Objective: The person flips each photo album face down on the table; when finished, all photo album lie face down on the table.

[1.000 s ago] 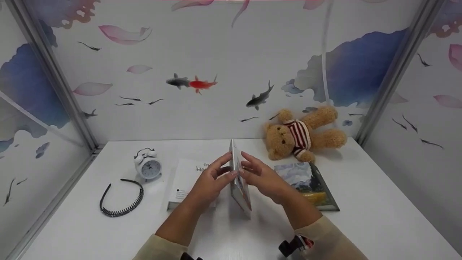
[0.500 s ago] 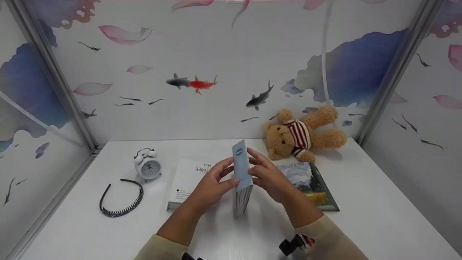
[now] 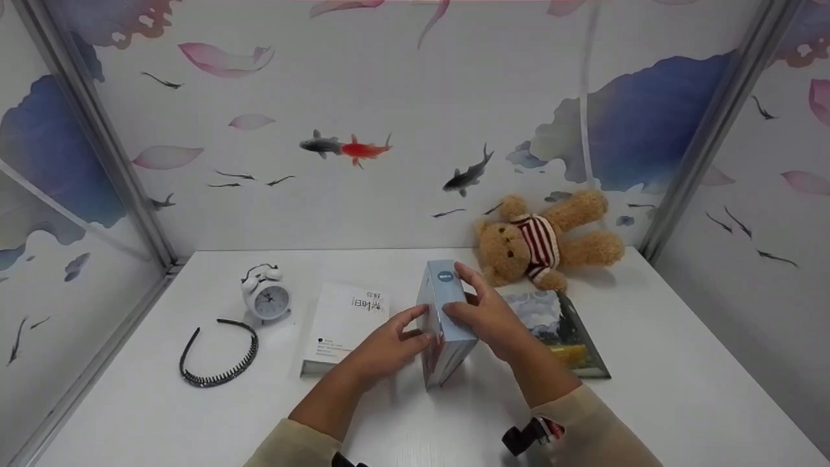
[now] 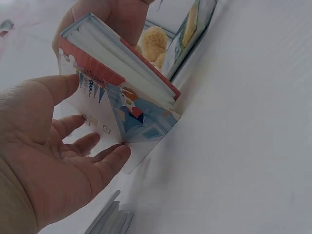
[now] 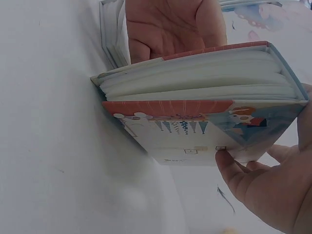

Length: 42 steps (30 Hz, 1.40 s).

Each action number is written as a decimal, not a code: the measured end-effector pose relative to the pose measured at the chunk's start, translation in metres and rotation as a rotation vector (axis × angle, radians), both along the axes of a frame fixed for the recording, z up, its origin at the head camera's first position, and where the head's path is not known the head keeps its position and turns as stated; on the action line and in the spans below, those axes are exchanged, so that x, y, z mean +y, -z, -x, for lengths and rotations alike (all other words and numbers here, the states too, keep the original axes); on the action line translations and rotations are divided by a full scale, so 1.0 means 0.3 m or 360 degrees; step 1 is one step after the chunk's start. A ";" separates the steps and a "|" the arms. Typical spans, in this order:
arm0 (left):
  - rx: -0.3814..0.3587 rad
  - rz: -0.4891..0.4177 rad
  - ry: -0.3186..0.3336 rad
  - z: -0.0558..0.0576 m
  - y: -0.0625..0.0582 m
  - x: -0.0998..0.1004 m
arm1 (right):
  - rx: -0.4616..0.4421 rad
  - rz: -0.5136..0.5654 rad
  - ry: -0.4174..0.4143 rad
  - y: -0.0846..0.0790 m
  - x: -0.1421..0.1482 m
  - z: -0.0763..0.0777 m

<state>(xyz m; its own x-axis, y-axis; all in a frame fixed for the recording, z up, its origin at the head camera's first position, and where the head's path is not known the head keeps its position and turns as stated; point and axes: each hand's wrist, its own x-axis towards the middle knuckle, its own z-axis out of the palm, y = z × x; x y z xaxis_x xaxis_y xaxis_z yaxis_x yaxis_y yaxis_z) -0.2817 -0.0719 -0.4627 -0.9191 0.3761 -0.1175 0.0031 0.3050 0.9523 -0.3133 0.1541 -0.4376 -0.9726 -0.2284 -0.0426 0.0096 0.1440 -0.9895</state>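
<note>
A thick hardcover book point(image 3: 447, 305) stands on its edge at the table's middle, its light-blue spine turned up. Pennants and a cartoon figure decorate its covers. My right hand point(image 3: 496, 318) holds it at the spine, thumb on top and fingers along the right cover. In the right wrist view, fingertips of the right hand point(image 5: 273, 190) press the printed cover point(image 5: 185, 131). From the left, my left hand point(image 3: 382, 350) touches the other cover with thumb and fingertips. The left wrist view shows the left hand point(image 4: 58, 151) with loosely spread fingers against that cover point(image 4: 141, 117).
Left of the book lies a white book point(image 3: 343, 324); a landscape-covered book point(image 3: 557, 331) lies to the right. Behind that, a teddy bear point(image 3: 538, 240) is on its side by the wall. A white alarm clock point(image 3: 269, 298) and a black headband point(image 3: 220, 376) are at left.
The book has turned from nearly edge-on so that its spine faces up toward me. My right thumb has come onto the spine, while my left hand has shifted down along the cover.
</note>
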 end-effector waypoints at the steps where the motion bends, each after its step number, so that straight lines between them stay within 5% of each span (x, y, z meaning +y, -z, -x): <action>1: 0.0002 0.0004 0.0005 0.000 0.002 0.001 | 0.0001 -0.0011 0.0012 0.000 0.001 0.003; 12: 0.0081 0.0173 0.0010 -0.013 0.014 0.014 | -0.0073 -0.0178 0.0206 0.022 0.024 0.038; 25: 0.0063 0.0315 0.0001 -0.009 0.026 0.009 | -0.0187 -0.0559 0.0194 0.033 0.030 0.054; 34: 0.0080 0.0390 0.0030 -0.028 0.023 0.024 | -0.0415 -0.0681 0.0221 0.040 0.039 0.056; 42: 0.0122 0.0368 0.0100 -0.023 0.018 0.029 | -0.0328 -0.0823 0.0133 0.045 0.042 0.050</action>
